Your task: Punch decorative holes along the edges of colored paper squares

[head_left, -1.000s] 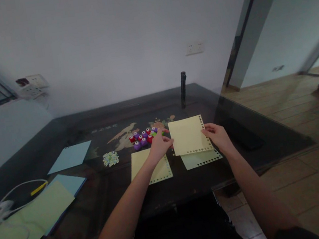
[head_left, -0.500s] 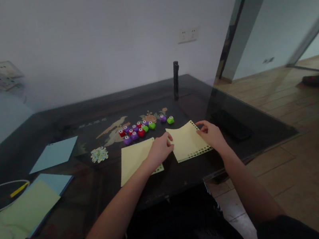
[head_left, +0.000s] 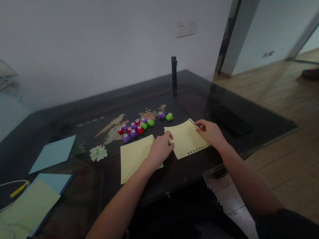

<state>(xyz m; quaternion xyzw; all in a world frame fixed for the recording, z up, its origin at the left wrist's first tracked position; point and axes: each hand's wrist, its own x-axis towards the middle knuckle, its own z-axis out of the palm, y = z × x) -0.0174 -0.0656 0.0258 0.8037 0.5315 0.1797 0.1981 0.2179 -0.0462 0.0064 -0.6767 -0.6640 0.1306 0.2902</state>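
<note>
A pale yellow sheet of paper (head_left: 184,139) with small holes along its right and bottom edges lies before me on the dark table, slightly bowed at the top. My left hand (head_left: 161,148) pinches its left edge, while my right hand (head_left: 209,132) grips the right edge near the upper corner. Under my left wrist lies a second yellow sheet (head_left: 133,158), partly hidden, with holes on its right side. Beyond the sheets stand several small purple, red and green craft punches (head_left: 139,130) with round white tops.
A pile of small paper bits (head_left: 98,153) lies to the left. Farther left are a blue sheet (head_left: 52,153), more yellow sheets (head_left: 30,206) and a white cable with a yellow tag (head_left: 19,189). A black upright stick (head_left: 174,76) stands at the back; a dark flat object (head_left: 230,120) lies right.
The held sheet's bottom edge showed two offset rows of holes; now one row shows and the sheet lies flatter. Both hands keep their hold. The view has shifted slightly.
</note>
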